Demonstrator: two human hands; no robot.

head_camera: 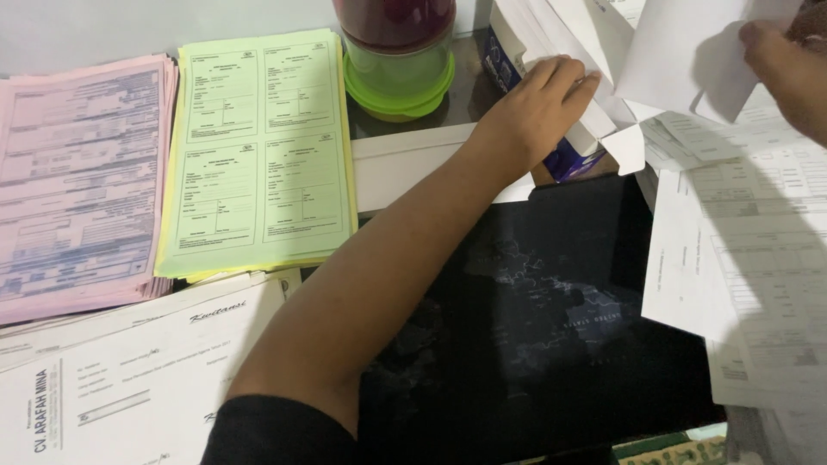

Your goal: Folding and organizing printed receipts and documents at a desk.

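Above the black mat point(551, 327), the left hand point(538, 108) lies flat, fingers extended, on white sheets point(551, 34); the right hand point(788, 69) pinches a white paper point(689, 52).

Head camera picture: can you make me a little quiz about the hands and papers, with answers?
1. What colour is the stack of forms between the pink stack and the lidded tub?
2. True or false: the left hand rests on a white and blue box.
3. Which hand holds up a white sheet: A left, B right?

Key
1. Yellow-green: the green forms lie beside the pink forms, near the tub.
2. True: the left hand lies on the box.
3. B: the right hand grips the sheet.
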